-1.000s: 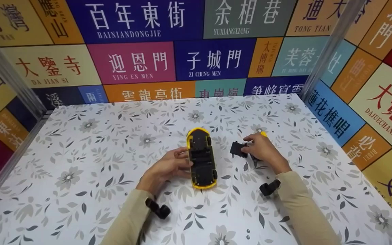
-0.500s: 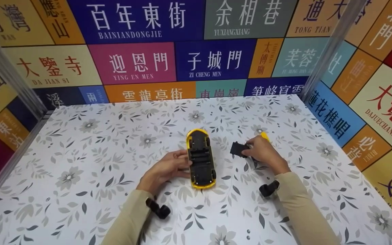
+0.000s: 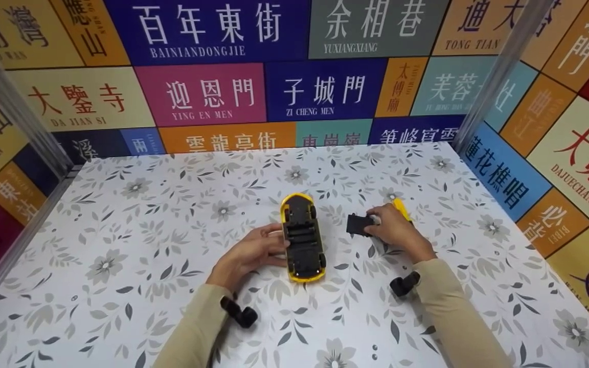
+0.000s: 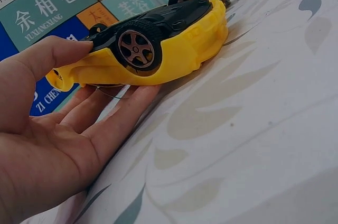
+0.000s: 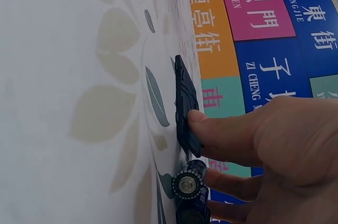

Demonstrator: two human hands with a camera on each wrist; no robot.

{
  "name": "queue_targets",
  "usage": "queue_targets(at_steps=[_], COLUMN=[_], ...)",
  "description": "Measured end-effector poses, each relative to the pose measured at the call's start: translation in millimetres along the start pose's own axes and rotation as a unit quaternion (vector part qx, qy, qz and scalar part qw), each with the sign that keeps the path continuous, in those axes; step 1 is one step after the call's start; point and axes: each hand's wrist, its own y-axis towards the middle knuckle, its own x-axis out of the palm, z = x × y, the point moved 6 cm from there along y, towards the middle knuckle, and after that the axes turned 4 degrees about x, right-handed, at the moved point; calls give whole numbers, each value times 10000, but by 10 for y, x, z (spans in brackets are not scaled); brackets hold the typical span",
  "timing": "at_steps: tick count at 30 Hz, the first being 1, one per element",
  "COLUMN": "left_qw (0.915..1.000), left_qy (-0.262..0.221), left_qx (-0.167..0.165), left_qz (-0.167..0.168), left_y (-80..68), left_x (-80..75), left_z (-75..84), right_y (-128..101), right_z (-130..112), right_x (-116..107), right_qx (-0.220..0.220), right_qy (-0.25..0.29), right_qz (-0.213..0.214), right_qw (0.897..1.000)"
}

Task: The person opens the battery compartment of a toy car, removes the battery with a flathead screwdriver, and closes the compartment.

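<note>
One toy car point(image 3: 302, 239), yellow with a black underside, lying upside down near the middle of the table point(image 3: 120, 230), wheels up. One flat black cover point(image 3: 360, 224) just to the right of the car, apart from it. Two batteries point(image 5: 189, 192) side by side under the right hand, seen only from the right wrist. One yellow-handled tool point(image 3: 402, 209) poking out behind the right hand.

Left hand point(image 3: 247, 252) against the car's left side, thumb on the edge of the underside, straight fingers point(image 4: 113, 113) spread beneath the body, cupping rather than clenching. Right hand point(image 3: 395, 230) resting on the table, fingertip point(image 5: 198, 118) pressing the cover's near edge, other fingers curled loosely over the batteries; whether gripping them, cannot tell.

Table covered in white cloth with grey flowers and leaves. Walls point(image 3: 212, 92) on three sides tiled with coloured panels of place names, metal posts point(image 3: 499, 71) at the corners.

Against the picture half a second back, hardly any difference: car in the same spot, both hands in the same poses, a little more of the yellow tool showing
</note>
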Motion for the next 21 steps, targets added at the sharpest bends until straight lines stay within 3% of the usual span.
queue_targets(at_steps=[6, 12, 21], left_qw=[9999, 10000, 9998], left_qy=[-104, -74, -81], left_qx=[24, -29, -96], left_qz=[-114, -8, 177], left_y=[-14, -7, 3], left_x=[5, -14, -39], left_z=[-6, -26, -44], right_y=[0, 9, -33], right_z=[14, 3, -104], right_x=[4, -18, -161], right_qx=[256, 377, -297], right_qy=[58, 521, 885], right_qz=[118, 329, 995], right_qw=[9996, 9974, 9906])
